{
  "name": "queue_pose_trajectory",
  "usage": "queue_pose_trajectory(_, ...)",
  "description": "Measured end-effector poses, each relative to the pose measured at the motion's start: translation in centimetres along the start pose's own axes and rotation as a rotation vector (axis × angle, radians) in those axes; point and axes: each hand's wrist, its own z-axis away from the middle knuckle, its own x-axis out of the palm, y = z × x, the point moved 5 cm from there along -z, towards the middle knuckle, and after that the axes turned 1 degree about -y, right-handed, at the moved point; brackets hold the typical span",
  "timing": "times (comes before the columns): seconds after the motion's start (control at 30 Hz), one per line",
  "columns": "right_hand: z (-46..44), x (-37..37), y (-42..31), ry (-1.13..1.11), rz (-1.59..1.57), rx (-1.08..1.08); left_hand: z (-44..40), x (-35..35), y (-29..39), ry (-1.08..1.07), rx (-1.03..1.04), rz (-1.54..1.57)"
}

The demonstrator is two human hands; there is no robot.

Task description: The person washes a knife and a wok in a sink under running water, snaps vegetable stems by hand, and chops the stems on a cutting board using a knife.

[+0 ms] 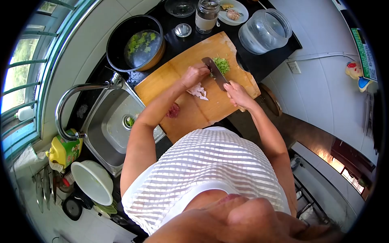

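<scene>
My right hand [238,95] is wrapped round the handle of a cleaver [215,73], whose dark blade stands over the wooden cutting board [162,83]. Against the blade's left side, my left hand [195,75] has its fingers pressed together; what they hold is hidden. Chopped greens [221,65] lie in a heap just right of the blade. White sliced pieces [198,92] rest below my left hand. A lump of red meat [173,110] lies on the board, partly behind my left forearm.
A pot [156,56] of water and leaves stands beyond the board, near a glass jar [206,18], a plate [242,9] with garlic and a big clear jar [263,32]. On the left are the sink [115,117], a curved faucet [60,109] and a white basin [92,182].
</scene>
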Motion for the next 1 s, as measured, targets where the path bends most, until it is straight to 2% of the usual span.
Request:
queue_pose_trajectory(0.23, -0.4, 0.4, -0.1, -0.014, 0.031, 0.024, 0.1, 0.0, -0.1, 0.01, 0.016, 0.022)
queue_pose_trajectory(0.33, -0.3, 0.3, -0.2, -0.006, 0.021, 0.016, -0.1, -0.2, -0.2, -0.057, -0.003, 0.022)
queue_pose_trajectory(0.4, -0.5, 0.0, 0.4, -0.029, -0.033, 0.008, 0.2, -0.9, -0.2, 0.005, -0.076, 0.173)
queue_pose_trajectory(0.53, -0.1, -0.5, 0.5, -0.011, -0.07, 0.01, 1.1, -1.8, -0.4, 0.042, -0.118, 0.128)
queue_pose_trajectory(0.6, 0.2, -0.5, 0.3, -0.01, -0.06, 0.009, 1.0, -1.5, -0.6, -0.022, -0.188, 0.077)
queue_pose_trajectory(0.7, 0.5, -0.2, -0.4, -0.008, -0.008, -0.004, 0.6, -0.9, -0.6, -0.013, -0.07, 0.041)
queue_pose_trajectory(0.77, 0.4, -0.1, -0.3, -0.016, 0.033, -0.009, 0.5, -0.6, -0.7, -0.02, -0.062, 0.018)
queue_pose_trajectory(0.83, -0.7, 0.0, 0.4, 0.046, 0.258, -0.118, 0.5, -0.6, -0.5, -0.029, -0.064, -0.007)
queue_pose_trajectory(0.87, -1.7, 0.3, 1.5, 0.041, 0.257, -0.116, 0.4, -0.6, -0.4, -0.053, -0.063, -0.033)
queue_pose_trajectory(0.93, -2.3, 0.6, 0.6, 0.185, 0.43, -0.433, 0.4, -0.4, -0.5, -0.078, -0.061, -0.062)
queue_pose_trajectory(0.97, -2.4, 0.2, 0.9, 0.188, 0.428, -0.438, 0.4, -0.5, -0.7, -0.06, -0.051, -0.048)
queue_pose_trajectory(1.0, -1.7, 0.1, 0.3, 0.063, 0.19, -0.213, 0.5, -0.3, -0.8, -0.043, -0.041, -0.03)
